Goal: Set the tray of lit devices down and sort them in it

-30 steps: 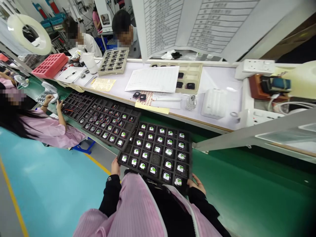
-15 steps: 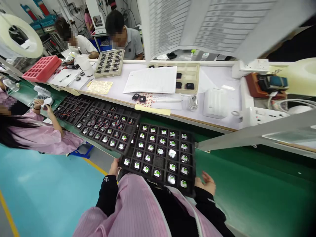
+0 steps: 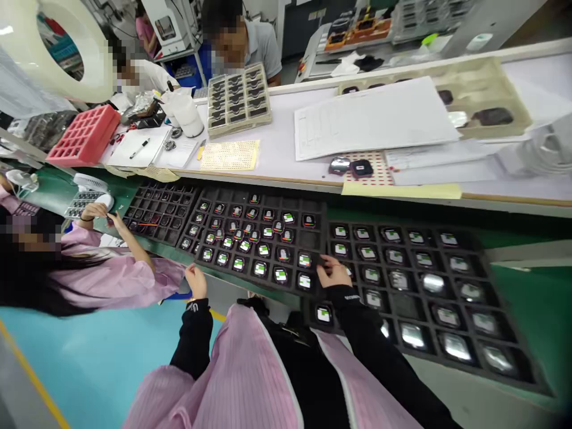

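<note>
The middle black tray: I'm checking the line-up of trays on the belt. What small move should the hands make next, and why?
Probably nudge the middle tray square: left hand sits at its near-left edge, right hand at its near-right corner, where the right tray meets it.
</note>
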{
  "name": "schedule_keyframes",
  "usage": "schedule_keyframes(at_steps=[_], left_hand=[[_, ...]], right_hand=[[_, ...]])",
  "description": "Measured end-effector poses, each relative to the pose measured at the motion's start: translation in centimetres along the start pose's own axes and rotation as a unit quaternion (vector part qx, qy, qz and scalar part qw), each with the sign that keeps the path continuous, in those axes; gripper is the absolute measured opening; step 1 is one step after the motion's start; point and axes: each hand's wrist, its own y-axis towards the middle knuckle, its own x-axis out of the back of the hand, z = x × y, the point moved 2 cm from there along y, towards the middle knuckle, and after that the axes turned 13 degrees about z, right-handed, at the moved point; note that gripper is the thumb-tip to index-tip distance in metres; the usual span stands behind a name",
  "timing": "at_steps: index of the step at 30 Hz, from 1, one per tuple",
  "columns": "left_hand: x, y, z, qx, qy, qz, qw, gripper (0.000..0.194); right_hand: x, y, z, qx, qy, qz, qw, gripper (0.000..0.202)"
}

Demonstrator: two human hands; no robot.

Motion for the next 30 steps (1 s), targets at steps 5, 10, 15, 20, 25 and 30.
schedule_keyframes(at_steps=[5, 10, 15, 20, 25, 30], left_hand=[[0.9, 6.1, -3.0, 0.017, 0.117, 0.094, 0.989, 0.021], [0.5, 8.5, -5.0, 0.000, 0.193, 0.181, 0.964, 0.043], [0.6, 10.1, -6.1, -0.014, 0.190, 0.216, 0.958, 0.048], [2.4, 11.0, -4.7, -0.048, 0.113, 0.204, 0.971, 0.056], [4.8, 11.3, -2.7, -0.068, 0.034, 0.152, 0.985, 0.061], [4.8, 10.8, -1.1, -0.033, 0.058, 0.118, 0.991, 0.051]], right_hand=[[-1.6, 0.6, 1.5, -0.106, -0.092, -0.075, 0.987, 0.052], [-1.6, 1.7, 3.3, -0.152, -0.164, -0.096, 0.970, 0.042], [-1.4, 1.1, 3.8, -0.110, -0.155, -0.132, 0.973, 0.046], [-1.5, 0.4, 4.5, -0.038, -0.116, -0.172, 0.978, 0.055], [-3.8, 1.2, 5.8, 0.002, -0.096, -0.145, 0.985, 0.054], [-6.0, 1.6, 5.1, -0.032, -0.109, -0.104, 0.988, 0.049]])
